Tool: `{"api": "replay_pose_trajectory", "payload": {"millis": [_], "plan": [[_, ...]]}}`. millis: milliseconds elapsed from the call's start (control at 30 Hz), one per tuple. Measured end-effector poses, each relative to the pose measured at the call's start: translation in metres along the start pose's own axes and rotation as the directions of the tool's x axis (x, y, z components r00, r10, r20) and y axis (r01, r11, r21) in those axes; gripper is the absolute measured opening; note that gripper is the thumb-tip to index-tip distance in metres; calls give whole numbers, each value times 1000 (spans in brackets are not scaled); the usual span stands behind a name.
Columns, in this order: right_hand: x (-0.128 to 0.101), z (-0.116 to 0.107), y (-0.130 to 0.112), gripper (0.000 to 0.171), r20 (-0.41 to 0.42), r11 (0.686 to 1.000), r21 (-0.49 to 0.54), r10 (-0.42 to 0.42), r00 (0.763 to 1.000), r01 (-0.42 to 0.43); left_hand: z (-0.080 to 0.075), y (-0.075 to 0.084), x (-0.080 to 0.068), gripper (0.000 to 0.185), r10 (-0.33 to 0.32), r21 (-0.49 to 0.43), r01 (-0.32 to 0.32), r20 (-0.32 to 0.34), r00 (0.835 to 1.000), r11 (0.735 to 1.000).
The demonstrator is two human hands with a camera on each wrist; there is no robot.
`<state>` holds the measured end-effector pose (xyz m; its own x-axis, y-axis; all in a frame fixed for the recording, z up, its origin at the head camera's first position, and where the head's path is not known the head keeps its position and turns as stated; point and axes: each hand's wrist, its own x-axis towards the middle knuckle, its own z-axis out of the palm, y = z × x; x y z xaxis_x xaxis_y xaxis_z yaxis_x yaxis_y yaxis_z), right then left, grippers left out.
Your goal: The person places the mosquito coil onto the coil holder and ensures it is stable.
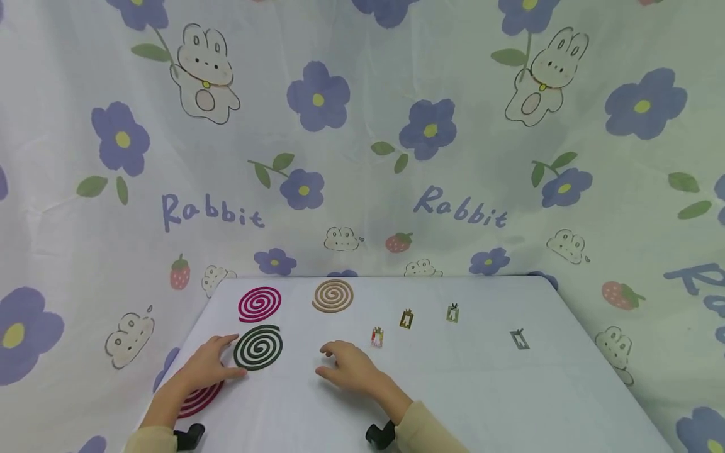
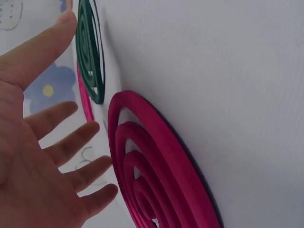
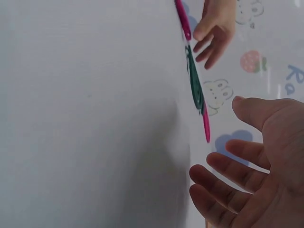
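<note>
Four spiral coils lie on the white table. A dark green coil is at the front left, a magenta coil behind it, and a tan coil to the right of that one. My left hand is open with fingers spread, its tips at the green coil's left edge. It hovers over a second magenta coil, which fills the left wrist view with the green coil beyond. My right hand is open, palm down, holding nothing, to the right of the green coil.
Several small metal stands lie to the right: a red-and-white one, a gold one, a greenish one and a grey one. A flower-and-rabbit cloth hangs behind and drapes round the table.
</note>
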<state>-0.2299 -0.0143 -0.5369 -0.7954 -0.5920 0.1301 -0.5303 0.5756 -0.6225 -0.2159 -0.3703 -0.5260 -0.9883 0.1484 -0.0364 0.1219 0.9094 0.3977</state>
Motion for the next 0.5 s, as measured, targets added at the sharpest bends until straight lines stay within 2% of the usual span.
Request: {"api": "replay_pose_trajectory", "payload": {"millis": [300,500], "plan": [[21,15,-15,43,6,999,-42,14,1000,-14,-3,-9,5,98,29,-31,-28,30,999,999],[35,26,-22,45,-1,997,-73,24,1000,-24,-2,-10,10,96,19,-32,-18,30,999,999]]}}
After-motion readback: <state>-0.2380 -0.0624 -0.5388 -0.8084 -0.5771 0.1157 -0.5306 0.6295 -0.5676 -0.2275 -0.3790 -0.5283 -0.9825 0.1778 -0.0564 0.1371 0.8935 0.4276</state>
